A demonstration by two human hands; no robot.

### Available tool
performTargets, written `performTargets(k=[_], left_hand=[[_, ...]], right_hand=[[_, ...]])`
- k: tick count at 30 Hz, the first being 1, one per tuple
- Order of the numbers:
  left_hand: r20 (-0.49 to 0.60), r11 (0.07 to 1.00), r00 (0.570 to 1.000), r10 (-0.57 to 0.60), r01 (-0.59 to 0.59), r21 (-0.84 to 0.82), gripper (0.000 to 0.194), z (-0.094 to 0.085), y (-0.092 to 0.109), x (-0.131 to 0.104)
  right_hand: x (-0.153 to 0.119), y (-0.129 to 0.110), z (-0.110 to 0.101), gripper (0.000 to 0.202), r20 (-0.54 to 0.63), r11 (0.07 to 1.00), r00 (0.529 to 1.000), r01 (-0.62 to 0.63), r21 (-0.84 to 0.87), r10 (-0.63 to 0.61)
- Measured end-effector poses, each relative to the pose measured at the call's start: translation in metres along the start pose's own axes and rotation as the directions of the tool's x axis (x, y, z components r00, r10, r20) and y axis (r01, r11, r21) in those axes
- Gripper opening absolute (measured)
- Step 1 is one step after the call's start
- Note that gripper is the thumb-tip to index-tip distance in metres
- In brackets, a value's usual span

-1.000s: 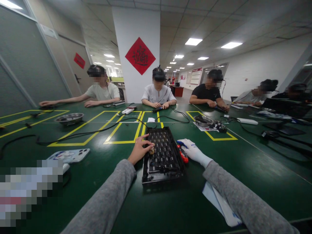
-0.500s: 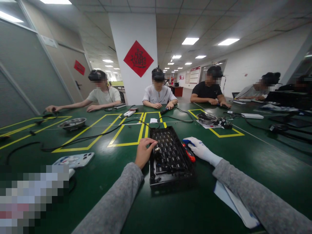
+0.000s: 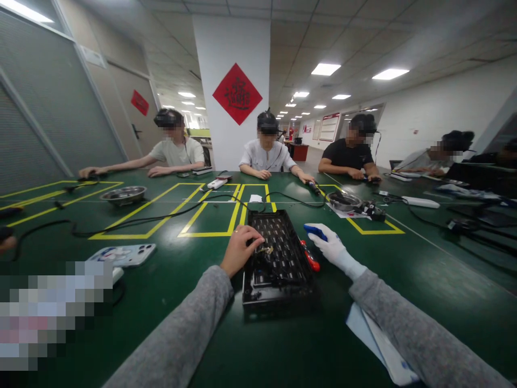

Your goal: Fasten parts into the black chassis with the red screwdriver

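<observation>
My left hand (image 3: 242,248), bare, is over the left side of a long black plastic tray (image 3: 278,293). Its thumb and forefinger are brought together; what they pinch, if anything, is too small to make out. Just below those fingertips lies a small brass-coloured part (image 3: 268,250), inside the tray among rows of dark, shiny slots. My right hand (image 3: 333,248) wears a white glove with blue on the fingers. Its fingers reach forward, apart from the tray, with no held thing visible. Between it and the tray lies a red-and-black handled tool (image 3: 311,257).
A phone (image 3: 127,255) lies to the left, and a folded light-blue cloth (image 3: 379,345) under my right forearm. Steel bowls (image 3: 123,196), black cables and yellow tape (image 3: 161,221) are farther out. Several people with headsets sit across the green table (image 3: 194,285).
My right hand has drawn slightly away from the red-handled tool. My left fingertips have shifted slightly over the tray. The person opposite has moved a hand outward with a dark tool. The view has turned a little.
</observation>
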State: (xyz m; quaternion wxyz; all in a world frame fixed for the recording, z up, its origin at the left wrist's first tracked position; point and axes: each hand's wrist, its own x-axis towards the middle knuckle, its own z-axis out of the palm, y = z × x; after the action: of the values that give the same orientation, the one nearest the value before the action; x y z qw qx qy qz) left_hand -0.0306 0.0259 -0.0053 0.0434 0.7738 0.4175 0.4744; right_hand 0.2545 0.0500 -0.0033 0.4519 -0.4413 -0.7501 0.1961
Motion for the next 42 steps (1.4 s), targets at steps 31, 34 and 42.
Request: performTargets(k=[31,34,42], left_hand=[[0.209,0.976,0.974,-0.085,0.124,-0.182,0.033,0.007,0.009,-0.017],[0.214,0.971,0.972,-0.094,0.137,-0.195,0.031,0.008,0.007,-0.017],[0.243,0.967,0.966,-0.087,0.141,-0.212,0.032,0.009,0.001,-0.016]], right_hand=[[-0.008,-0.063,0.062,0.04,0.328,0.921,0.937,-0.021,0.389,-0.118],[-0.008,-0.061,0.063,0.04,0.337,0.925,0.934,-0.017,0.38,-0.121],[-0.011,-0.067,0.059,0.059,0.118,0.912,0.992,-0.012,0.41,-0.04]])
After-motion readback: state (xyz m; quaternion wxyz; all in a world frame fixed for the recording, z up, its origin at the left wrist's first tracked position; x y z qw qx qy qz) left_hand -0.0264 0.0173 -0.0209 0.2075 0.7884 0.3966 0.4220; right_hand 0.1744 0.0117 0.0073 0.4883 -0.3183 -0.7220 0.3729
